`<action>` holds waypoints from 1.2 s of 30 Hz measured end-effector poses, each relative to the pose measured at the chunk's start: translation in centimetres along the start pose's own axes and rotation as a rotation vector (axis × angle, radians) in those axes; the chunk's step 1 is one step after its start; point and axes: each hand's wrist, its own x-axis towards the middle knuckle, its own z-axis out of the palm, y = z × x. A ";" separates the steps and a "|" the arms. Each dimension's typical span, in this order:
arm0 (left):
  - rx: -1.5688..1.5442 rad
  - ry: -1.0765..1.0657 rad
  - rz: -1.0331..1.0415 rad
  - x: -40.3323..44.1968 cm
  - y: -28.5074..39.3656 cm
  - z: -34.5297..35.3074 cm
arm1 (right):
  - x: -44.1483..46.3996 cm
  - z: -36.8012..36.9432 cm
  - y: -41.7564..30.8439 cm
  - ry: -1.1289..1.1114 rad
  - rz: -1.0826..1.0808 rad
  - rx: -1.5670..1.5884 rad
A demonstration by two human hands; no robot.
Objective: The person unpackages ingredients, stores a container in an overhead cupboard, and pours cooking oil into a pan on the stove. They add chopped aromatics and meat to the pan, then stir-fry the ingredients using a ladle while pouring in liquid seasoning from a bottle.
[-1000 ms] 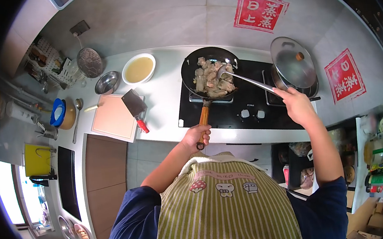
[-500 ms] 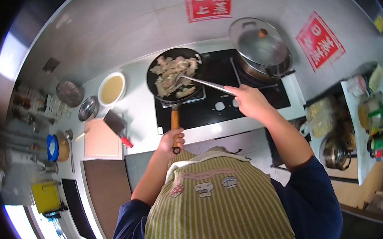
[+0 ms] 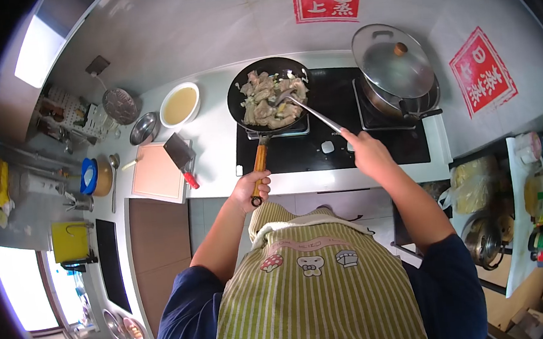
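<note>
My left hand (image 3: 253,189) is wrapped round the wooden handle of a black wok (image 3: 236,111) on the left burner. Pale pieces of meat (image 3: 261,93) with small bits mixed in lie in the wok. In my right hand (image 3: 369,152) is the long handle of a metal spatula (image 3: 320,117). Its head rests among the meat near the middle of the wok, partly covered by the pieces.
On the right burner stands a pot (image 3: 381,94) with a glass lid (image 3: 393,62). Left of the wok are a bowl of yellowish liquid (image 3: 180,105), a metal bowl (image 3: 145,128), a cleaver (image 3: 179,153) and a pink cutting board (image 3: 154,173). Shelves (image 3: 512,213) hold bottles at right.
The whole view has shifted, so the stove sits further right. The meat is spread differently in the wok, and the spatula head has moved toward the wok's right half. Both hands keep their grips.
</note>
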 end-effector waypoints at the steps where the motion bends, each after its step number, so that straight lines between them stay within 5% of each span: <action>1: 0.002 0.004 -0.003 -0.2 0.0 0.1 | -0.4 -1.0 0.3 -0.004 -0.010 -0.013; 10: 0.010 -0.020 0.007 0.2 -0.3 0.1 | -3.4 -11.3 -4.0 0.060 -0.079 0.018; 15: 0.005 -0.026 0.005 0.2 -0.4 0.3 | -1.2 -10.0 -5.2 -0.045 -0.059 -0.150; 23: 0.004 -0.024 0.050 -3.1 -2.4 2.0 | -1.5 -11.2 -4.1 0.134 -0.045 -0.013; 27: -0.046 -0.063 0.060 2.0 -0.3 0.7 | 0.6 -9.3 -4.5 0.233 -0.076 0.099; 32: 0.066 0.006 0.130 -1.2 -2.7 2.0 | -0.7 -7.8 -4.4 0.236 -0.042 0.159; 36: -0.008 -0.043 0.114 1.9 -1.9 2.0 | 2.2 0.4 -5.3 0.191 -0.065 0.317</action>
